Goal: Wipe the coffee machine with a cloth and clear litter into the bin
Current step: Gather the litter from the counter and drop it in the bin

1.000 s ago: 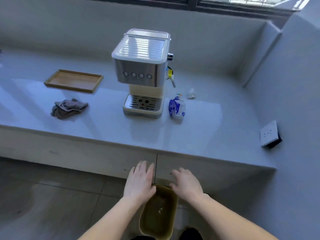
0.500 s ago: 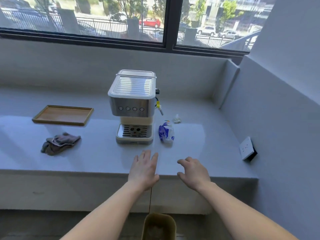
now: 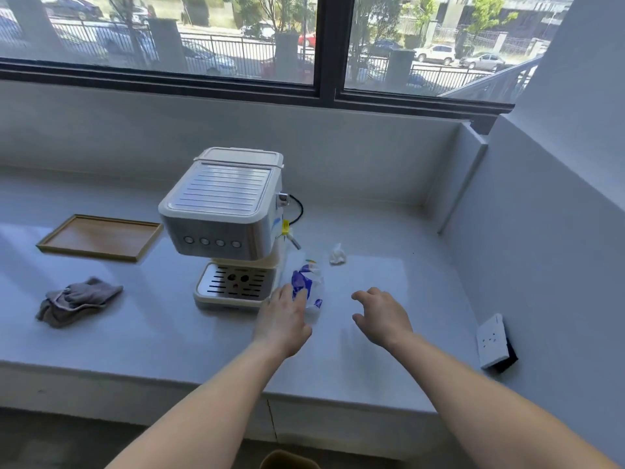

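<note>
A silver and cream coffee machine (image 3: 223,225) stands on the pale counter (image 3: 169,333). A crumpled blue and white plastic wrapper (image 3: 309,282) lies just right of its base. A small white paper wad (image 3: 337,254) lies behind that. A grey cloth (image 3: 76,301) is bunched up at the left. My left hand (image 3: 282,319) reaches over the counter with its fingertips at the wrapper's near edge, fingers apart. My right hand (image 3: 380,316) hovers open to the right of the wrapper. The rim of an olive bin (image 3: 287,460) shows at the bottom edge.
A wooden tray (image 3: 98,236) lies at the back left. A white wall socket (image 3: 492,340) juts from the right wall. A low wall and a window run behind the counter. The machine's black cable (image 3: 299,209) loops at its right side.
Both hands rose from the bin on the floor and moved forward over the counter. My left hand now touches the wrapper. The view tilted up and came closer.
</note>
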A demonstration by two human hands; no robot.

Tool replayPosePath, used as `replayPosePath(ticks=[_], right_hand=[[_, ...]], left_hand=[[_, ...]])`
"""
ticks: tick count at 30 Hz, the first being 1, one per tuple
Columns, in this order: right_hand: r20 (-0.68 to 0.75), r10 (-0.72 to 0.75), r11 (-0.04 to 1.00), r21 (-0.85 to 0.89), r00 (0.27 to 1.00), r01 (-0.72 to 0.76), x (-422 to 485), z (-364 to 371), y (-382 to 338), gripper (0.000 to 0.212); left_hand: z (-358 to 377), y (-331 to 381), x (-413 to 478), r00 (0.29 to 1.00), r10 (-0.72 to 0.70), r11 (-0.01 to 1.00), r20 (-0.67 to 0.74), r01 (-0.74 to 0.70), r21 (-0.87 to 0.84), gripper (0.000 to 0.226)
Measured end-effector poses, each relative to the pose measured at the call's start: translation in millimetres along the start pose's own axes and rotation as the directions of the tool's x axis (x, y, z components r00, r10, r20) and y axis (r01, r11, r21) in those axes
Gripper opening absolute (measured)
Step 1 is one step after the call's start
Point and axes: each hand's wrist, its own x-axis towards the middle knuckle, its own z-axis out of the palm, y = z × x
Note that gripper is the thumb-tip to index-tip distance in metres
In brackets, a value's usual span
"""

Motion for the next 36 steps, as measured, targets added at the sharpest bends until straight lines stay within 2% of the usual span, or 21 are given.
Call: replayPosePath(ticks=[4,8,14,19,22,24,29,33,36], right_hand=[[0.012,-0.026,1.000,0.001,1.000,0.026,51,-6,15,0.045],[0.010,-0.059,0.998,-0.001,0.998,0.059,98,-10,17,0.045],[0.022,-0.247,0.968,-0.042,0.969,0.248,154,0,10,0.050],[0.080,-0.328,0.938,-0.091,0.941,0.335,181,11,4,0.054],[0.135,-0.320,0.936,-0.109,0.938,0.335,187,16,4,0.052],[0.161,-0.304,0.934,-0.146,0.939,0.327,186,19,6,0.044],[0.111,-0.334,0.913,-0.206,0.936,0.351,171,28,10,0.013],[0.079,-0.332,0.926,-0.161,0.940,0.341,153,28,8,0.006],[0.068,-0.315,0.941,-0.111,0.947,0.321,135,29,4,0.008]], left_hand=[[8,11,32,0.998,-0.062,0.998,0.014,0.062,0.027,0.042],[16,18,59,0.991,-0.131,0.991,0.013,0.130,0.036,0.047],[37,30,80,0.981,-0.151,0.988,0.121,0.151,0.007,0.065],[46,25,85,0.979,-0.170,0.985,0.109,0.168,0.021,0.050],[51,16,81,0.978,-0.176,0.984,0.109,0.177,0.008,0.051],[52,11,78,0.979,-0.179,0.983,0.098,0.181,-0.017,0.052],[51,2,69,0.984,-0.168,0.986,0.055,0.169,-0.012,0.050],[52,1,56,0.991,-0.131,0.991,0.017,0.132,-0.014,0.048],[49,-2,46,0.994,-0.112,0.993,-0.008,0.112,-0.026,0.041]])
